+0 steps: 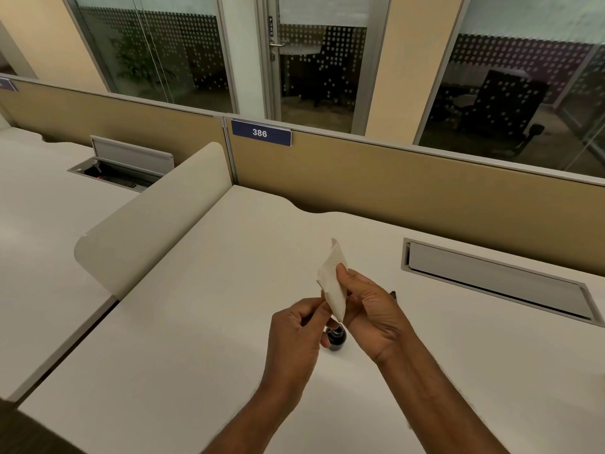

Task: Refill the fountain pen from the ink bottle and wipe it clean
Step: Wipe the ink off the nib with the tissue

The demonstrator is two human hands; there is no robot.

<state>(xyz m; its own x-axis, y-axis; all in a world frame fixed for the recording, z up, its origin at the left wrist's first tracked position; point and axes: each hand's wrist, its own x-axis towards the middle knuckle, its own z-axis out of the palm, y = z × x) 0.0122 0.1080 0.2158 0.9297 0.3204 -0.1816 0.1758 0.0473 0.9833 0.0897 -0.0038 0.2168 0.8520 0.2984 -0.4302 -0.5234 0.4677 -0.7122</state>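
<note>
Above the white desk (203, 322), my right hand (370, 312) pinches a folded white tissue (334, 283) that stands up between thumb and fingers. My left hand (294, 329) is closed on a dark pen whose front end goes into the tissue; only a sliver of the pen (312, 314) shows. The small dark ink bottle (334, 337) stands on the desk right below both hands, partly hidden by them. A small dark piece (393, 293), perhaps the pen cap, peeks out behind my right hand.
A closed cable flap (491, 283) is set into the desk at the right. A rounded divider panel (147, 217) stands on the left. A tan partition (393, 188) with a blue "386" sign closes the back edge. The neighbouring desk has an open cable box (121, 172).
</note>
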